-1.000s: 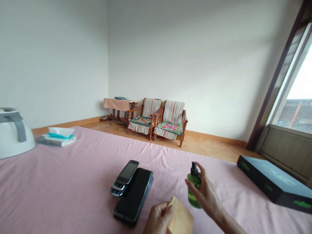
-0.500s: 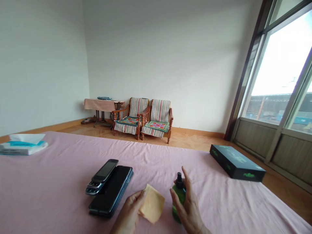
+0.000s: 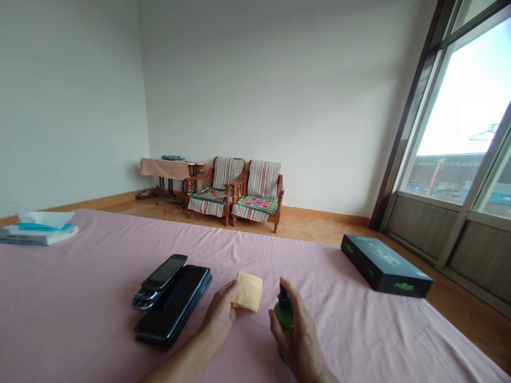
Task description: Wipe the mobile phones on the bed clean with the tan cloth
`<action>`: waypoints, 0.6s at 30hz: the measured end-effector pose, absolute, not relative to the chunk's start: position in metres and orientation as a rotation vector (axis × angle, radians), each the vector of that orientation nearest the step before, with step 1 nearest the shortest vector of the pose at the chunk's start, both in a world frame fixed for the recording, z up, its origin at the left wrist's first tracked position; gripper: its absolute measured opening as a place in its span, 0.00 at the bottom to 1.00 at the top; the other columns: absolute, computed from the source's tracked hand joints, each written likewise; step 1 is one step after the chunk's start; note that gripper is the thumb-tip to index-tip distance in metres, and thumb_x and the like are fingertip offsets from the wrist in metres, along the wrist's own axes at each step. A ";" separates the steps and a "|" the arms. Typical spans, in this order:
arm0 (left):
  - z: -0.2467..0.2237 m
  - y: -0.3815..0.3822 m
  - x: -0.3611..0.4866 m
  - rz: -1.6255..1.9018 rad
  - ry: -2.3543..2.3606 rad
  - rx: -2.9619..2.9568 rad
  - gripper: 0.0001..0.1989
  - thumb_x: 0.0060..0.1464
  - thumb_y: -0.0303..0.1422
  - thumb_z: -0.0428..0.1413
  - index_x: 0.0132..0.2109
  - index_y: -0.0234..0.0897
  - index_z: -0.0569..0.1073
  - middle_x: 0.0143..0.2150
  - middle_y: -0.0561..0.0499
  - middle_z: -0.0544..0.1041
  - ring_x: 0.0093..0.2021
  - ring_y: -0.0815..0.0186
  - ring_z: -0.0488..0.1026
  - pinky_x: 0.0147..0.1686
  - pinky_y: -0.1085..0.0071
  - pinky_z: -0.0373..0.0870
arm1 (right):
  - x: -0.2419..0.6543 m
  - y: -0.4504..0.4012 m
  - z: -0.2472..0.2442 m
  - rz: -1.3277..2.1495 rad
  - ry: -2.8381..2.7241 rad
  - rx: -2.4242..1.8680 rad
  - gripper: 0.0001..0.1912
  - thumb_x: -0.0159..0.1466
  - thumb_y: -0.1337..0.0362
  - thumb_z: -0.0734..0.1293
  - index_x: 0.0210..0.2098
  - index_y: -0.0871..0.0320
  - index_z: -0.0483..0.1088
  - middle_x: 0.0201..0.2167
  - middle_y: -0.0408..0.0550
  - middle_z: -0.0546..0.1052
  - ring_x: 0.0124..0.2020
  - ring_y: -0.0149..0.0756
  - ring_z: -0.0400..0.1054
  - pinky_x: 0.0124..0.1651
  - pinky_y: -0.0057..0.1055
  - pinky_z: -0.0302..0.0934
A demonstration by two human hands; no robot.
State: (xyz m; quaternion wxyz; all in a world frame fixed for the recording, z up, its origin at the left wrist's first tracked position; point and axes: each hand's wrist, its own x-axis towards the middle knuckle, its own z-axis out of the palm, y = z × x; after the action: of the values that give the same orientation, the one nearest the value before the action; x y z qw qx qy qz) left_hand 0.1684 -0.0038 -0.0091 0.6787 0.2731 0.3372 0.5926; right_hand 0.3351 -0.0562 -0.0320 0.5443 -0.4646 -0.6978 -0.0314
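Note:
My left hand [image 3: 220,308] pinches a small yellow cloth [image 3: 249,292] by its left edge, held above the pink sheet. To its right, my right hand [image 3: 300,332] is wrapped round a green spray bottle [image 3: 283,317] with a black pump top. The index finger rests on the top of the pump. The bottle's lower part is mostly hidden behind the hand. Left of my left hand lies a stack of large black phones [image 3: 175,306]. Smaller slider-style phones [image 3: 159,282] lean on its left side.
A pink sheet [image 3: 223,250] covers the surface. A black box with green print [image 3: 385,266] lies at the right, and a tissue pack [image 3: 38,229] at the far left. Beyond stand two wooden armchairs [image 3: 259,189] and a cloth-covered table [image 3: 165,168].
My right hand has closed round the spray bottle, its index finger now on the pump. My left hand has raised the cloth forward, turning it more upright. The view has shifted slightly.

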 end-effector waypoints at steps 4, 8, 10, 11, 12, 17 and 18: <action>-0.013 -0.005 0.167 1.325 0.715 0.670 0.11 0.49 0.32 0.62 0.38 0.29 0.75 0.34 0.43 0.79 0.34 0.57 0.76 0.30 0.68 0.72 | 0.334 -0.055 -0.032 -0.040 -1.666 -1.122 0.28 0.62 0.65 0.62 0.61 0.54 0.53 0.52 0.57 0.71 0.50 0.42 0.70 0.50 0.39 0.68; -0.013 -0.007 0.165 1.328 0.714 0.667 0.10 0.52 0.31 0.60 0.39 0.28 0.74 0.35 0.43 0.79 0.37 0.57 0.76 0.33 0.67 0.73 | 0.333 -0.053 -0.030 0.003 -1.629 -1.150 0.27 0.62 0.66 0.62 0.60 0.54 0.54 0.51 0.55 0.72 0.48 0.41 0.70 0.49 0.39 0.68; -0.013 -0.007 0.165 1.333 0.718 0.649 0.09 0.53 0.30 0.59 0.40 0.28 0.74 0.36 0.43 0.79 0.37 0.57 0.76 0.34 0.67 0.73 | 0.333 -0.053 -0.029 0.025 -1.617 -1.156 0.27 0.61 0.65 0.62 0.59 0.54 0.54 0.50 0.54 0.72 0.48 0.41 0.70 0.49 0.39 0.68; -0.012 -0.007 0.165 1.334 0.719 0.639 0.08 0.54 0.30 0.58 0.40 0.28 0.74 0.36 0.43 0.79 0.38 0.57 0.76 0.34 0.67 0.73 | 0.333 -0.052 -0.029 0.032 -1.614 -1.159 0.27 0.61 0.65 0.62 0.59 0.54 0.54 0.50 0.54 0.72 0.48 0.41 0.70 0.49 0.40 0.68; -0.013 -0.006 0.165 1.335 0.722 0.628 0.08 0.55 0.29 0.57 0.41 0.28 0.73 0.37 0.42 0.79 0.38 0.57 0.76 0.33 0.67 0.73 | 0.333 -0.052 -0.029 0.038 -1.613 -1.161 0.27 0.61 0.65 0.62 0.59 0.54 0.54 0.50 0.54 0.72 0.48 0.41 0.70 0.49 0.40 0.68; -0.013 -0.005 0.164 1.321 0.741 0.573 0.08 0.58 0.28 0.53 0.43 0.27 0.72 0.37 0.41 0.79 0.37 0.58 0.77 0.32 0.67 0.75 | 0.334 -0.051 -0.030 0.069 -1.614 -1.167 0.27 0.61 0.65 0.62 0.59 0.54 0.54 0.50 0.55 0.72 0.47 0.41 0.71 0.49 0.40 0.68; -0.014 -0.004 0.163 1.317 0.744 0.565 0.08 0.58 0.28 0.53 0.43 0.27 0.72 0.37 0.41 0.79 0.37 0.58 0.77 0.33 0.67 0.75 | 0.334 -0.051 -0.030 0.075 -1.614 -1.169 0.27 0.61 0.65 0.62 0.59 0.53 0.54 0.50 0.55 0.72 0.46 0.41 0.71 0.49 0.40 0.68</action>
State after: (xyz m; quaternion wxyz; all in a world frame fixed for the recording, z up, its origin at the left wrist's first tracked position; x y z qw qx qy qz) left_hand 0.1635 -0.0042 -0.0136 0.6914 0.2526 0.3327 0.5894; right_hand 0.3337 -0.0513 -0.0299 0.5429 -0.4923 -0.6797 0.0315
